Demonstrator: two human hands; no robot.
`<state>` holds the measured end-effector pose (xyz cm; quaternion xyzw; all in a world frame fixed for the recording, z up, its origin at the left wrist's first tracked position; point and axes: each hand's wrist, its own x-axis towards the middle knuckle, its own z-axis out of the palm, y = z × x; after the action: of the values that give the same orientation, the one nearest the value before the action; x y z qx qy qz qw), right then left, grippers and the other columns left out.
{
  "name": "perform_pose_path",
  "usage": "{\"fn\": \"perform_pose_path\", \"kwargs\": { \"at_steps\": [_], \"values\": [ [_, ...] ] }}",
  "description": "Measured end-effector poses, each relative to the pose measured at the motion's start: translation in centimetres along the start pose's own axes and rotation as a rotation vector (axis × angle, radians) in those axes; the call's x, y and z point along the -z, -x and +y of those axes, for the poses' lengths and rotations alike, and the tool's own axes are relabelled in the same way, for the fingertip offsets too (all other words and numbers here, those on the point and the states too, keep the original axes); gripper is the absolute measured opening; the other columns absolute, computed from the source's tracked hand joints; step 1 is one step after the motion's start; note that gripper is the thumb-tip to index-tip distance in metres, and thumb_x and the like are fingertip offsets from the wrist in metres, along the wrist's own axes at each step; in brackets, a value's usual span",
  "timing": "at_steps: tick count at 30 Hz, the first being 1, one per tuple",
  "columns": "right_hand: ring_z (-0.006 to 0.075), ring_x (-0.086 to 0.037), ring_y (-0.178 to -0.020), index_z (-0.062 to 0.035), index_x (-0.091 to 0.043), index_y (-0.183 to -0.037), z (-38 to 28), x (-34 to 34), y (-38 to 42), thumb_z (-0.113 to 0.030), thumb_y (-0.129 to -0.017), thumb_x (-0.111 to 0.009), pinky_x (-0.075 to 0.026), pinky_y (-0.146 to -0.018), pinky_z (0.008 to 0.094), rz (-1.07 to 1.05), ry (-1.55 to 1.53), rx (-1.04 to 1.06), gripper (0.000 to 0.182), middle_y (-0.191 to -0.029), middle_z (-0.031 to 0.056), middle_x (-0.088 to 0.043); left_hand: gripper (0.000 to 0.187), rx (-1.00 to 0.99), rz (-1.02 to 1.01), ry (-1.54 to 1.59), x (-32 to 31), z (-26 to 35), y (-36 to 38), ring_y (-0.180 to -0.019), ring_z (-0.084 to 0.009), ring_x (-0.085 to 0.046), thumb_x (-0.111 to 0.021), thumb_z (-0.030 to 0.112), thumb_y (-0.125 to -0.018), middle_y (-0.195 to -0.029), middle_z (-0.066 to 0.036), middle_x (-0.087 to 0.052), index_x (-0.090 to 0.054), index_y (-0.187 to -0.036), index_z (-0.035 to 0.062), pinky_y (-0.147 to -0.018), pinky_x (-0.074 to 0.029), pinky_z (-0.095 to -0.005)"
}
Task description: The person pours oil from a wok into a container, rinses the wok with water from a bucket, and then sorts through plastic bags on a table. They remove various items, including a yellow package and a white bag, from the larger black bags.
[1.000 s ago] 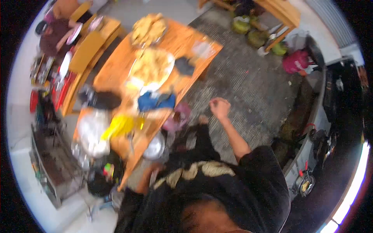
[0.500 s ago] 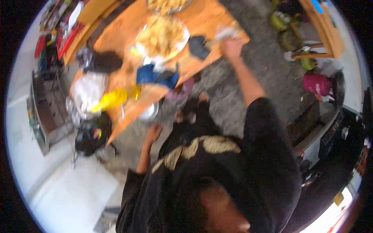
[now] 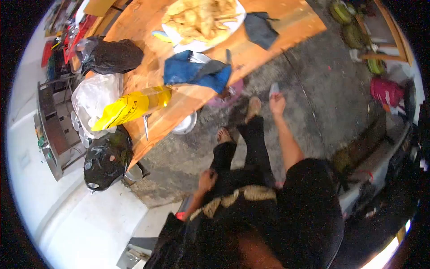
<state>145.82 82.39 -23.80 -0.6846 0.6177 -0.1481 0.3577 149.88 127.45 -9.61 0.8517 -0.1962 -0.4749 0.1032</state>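
Observation:
My right hand (image 3: pixel 277 104) is out over the floor, right of my feet and apart from the table. Its fingers are closed on a small pale, pointed thing (image 3: pixel 274 88) whose kind I cannot make out. Down by my thigh is my left hand (image 3: pixel 207 180), fingers curled; whatever may be inside is hidden. On the wooden table (image 3: pixel 295 24) stands a white plate (image 3: pixel 239 20) heaped with pale yellow-brown pieces, perhaps food. A blue cloth (image 3: pixel 183 74) lies at the near edge, and a dark grey cloth (image 3: pixel 260 30) lies right of the plate.
A yellow packet (image 3: pixel 130 107), a knife (image 3: pixel 146 127), a clear plastic bag (image 3: pixel 96 96) and a black bag (image 3: pixel 112 56) are on the table's left part. Another black bag (image 3: pixel 107 157) hangs beside it. A metal bowl (image 3: pixel 186 124) and a pink basin (image 3: pixel 230 96) are below the edge.
My right hand has left the table's right corner and come down over the floor with the pale thing. My left hand has moved closer to my thigh. The view has shifted.

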Motion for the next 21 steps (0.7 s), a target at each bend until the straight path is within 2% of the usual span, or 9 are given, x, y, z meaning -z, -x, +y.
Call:
{"fn": "perform_pose_path", "kwargs": {
  "at_steps": [2, 6, 9, 12, 14, 16, 17, 18, 21],
  "values": [
    [0.0296, -0.063, -0.066, -0.0059, -0.062, -0.085, 1.0, -8.5, 1.6, -0.022, -0.078, -0.059, -0.049, -0.061, 0.0373, -0.092, -0.106, 0.025, 0.018, -0.074, 0.0160, -0.063, 0.034, -0.164, 0.015, -0.013, -4.0, -6.4, 1.7, -0.100, -0.0397, -0.047, -0.061, 0.029, -0.077, -0.103, -0.021, -0.052, -0.056, -0.103, 0.0071, -0.086, -0.040, -0.0473],
    [0.0321, -0.062, -0.070, -0.0059, -0.062, -0.088, 1.0, -20.8, 2.4, -0.018, -0.074, -0.058, -0.049, -0.067, 0.0416, -0.289, 0.143, 0.312, 0.019, -0.076, 0.0142, -0.064, 0.027, 0.085, 0.145, 0.064, -3.5, -7.0, 4.8, -0.099, -0.0403, -0.045, -0.064, 0.025, -0.077, -0.104, -0.018, -0.046, -0.055, -0.098, 0.0106, -0.082, -0.041, -0.0480],
    [0.0368, -0.059, -0.083, -0.0061, -0.060, -0.097, 4.3, -29.5, 2.9, -0.021, -0.077, -0.055, -0.047, -0.076, 0.0478, -0.283, -0.617, 0.689, 0.025, -0.091, 0.0177, -0.062, 0.021, 0.025, 0.291, 0.040, -4.6, -8.2, 5.6, -0.093, -0.0387, -0.048, -0.062, 0.025, -0.080, -0.098, -0.017, -0.048, -0.056, -0.092, 0.0095, -0.079, -0.042, -0.0473],
    [0.0405, -0.034, -0.120, -0.0100, -0.030, -0.133, 0.5, -24.4, 6.7, -0.040, -0.083, -0.051, -0.029, -0.096, 0.0545, -0.604, -0.150, 0.372, 0.062, -0.136, 0.0203, -0.029, 0.020, 0.064, 0.369, 0.094, -6.2, -9.7, 6.2, -0.089, -0.0381, -0.048, -0.061, 0.026, -0.081, -0.092, -0.016, -0.048, -0.056, -0.088, 0.0078, -0.076, -0.042, -0.0465],
    [0.0416, -0.017, -0.132, -0.0114, -0.011, -0.143, -1.6, -17.0, 11.8, -0.053, -0.085, -0.047, -0.014, -0.105, 0.0554, -0.683, 0.682, 0.347, 0.081, -0.145, 0.0218, -0.016, 0.026, 0.135, 0.279, 0.173, -4.8, -9.3, 6.5, -0.088, -0.0381, -0.048, -0.060, 0.030, -0.083, -0.089, -0.017, -0.047, -0.055, -0.086, 0.0051, -0.074, -0.042, -0.0463],
    [0.0427, -0.007, -0.134, -0.0079, -0.009, -0.143, 2.8, -11.3, 17.8, -0.051, -0.084, -0.050, -0.013, -0.105, 0.0560, -0.868, 0.569, 0.348, 0.084, -0.142, 0.0296, -0.015, 0.032, 0.169, 0.268, 0.246, -5.1, -10.4, 7.6, -0.087, -0.0380, -0.048, -0.061, 0.036, -0.082, -0.088, -0.017, -0.046, -0.054, -0.086, 0.0048, -0.074, -0.042, -0.0470],
    [0.0426, -0.003, -0.134, -0.0075, -0.006, -0.143, 3.5, -6.8, 21.1, -0.048, -0.085, -0.051, -0.016, -0.104, 0.0567, -1.078, 0.502, 0.585, 0.084, -0.143, 0.0266, -0.015, 0.045, 0.237, 0.225, 0.208, -3.5, -9.3, 8.3, -0.091, -0.0385, -0.048, -0.066, 0.043, -0.075, -0.095, -0.018, -0.047, -0.050, -0.095, 0.0057, -0.075, -0.042, -0.0476],
    [0.0399, -0.021, -0.131, -0.0057, -0.019, -0.141, 6.5, -3.1, 24.1, -0.041, -0.087, -0.052, -0.028, -0.101, 0.0529, -1.212, 0.834, 0.697, 0.073, -0.139, 0.0254, -0.028, 0.051, 0.198, 0.210, 0.210, -6.7, -12.5, 7.6, -0.094, -0.0390, -0.048, -0.068, 0.044, -0.072, -0.098, -0.017, -0.047, -0.047, -0.099, 0.0064, -0.077, -0.042, -0.0481],
    [0.0281, -0.050, -0.112, -0.0026, -0.043, -0.128, 0.3, -1.8, 20.5, -0.032, -0.087, -0.052, -0.041, -0.092, 0.0421, -1.551, 0.763, 0.127, 0.051, -0.123, 0.0197, -0.050, 0.059, 0.144, -0.112, 0.446, -7.8, -17.2, 4.8, -0.105, -0.0399, -0.047, -0.072, 0.038, -0.068, -0.108, -0.018, -0.047, -0.040, -0.107, 0.0080, -0.084, -0.040, -0.0498]
  ]
}}
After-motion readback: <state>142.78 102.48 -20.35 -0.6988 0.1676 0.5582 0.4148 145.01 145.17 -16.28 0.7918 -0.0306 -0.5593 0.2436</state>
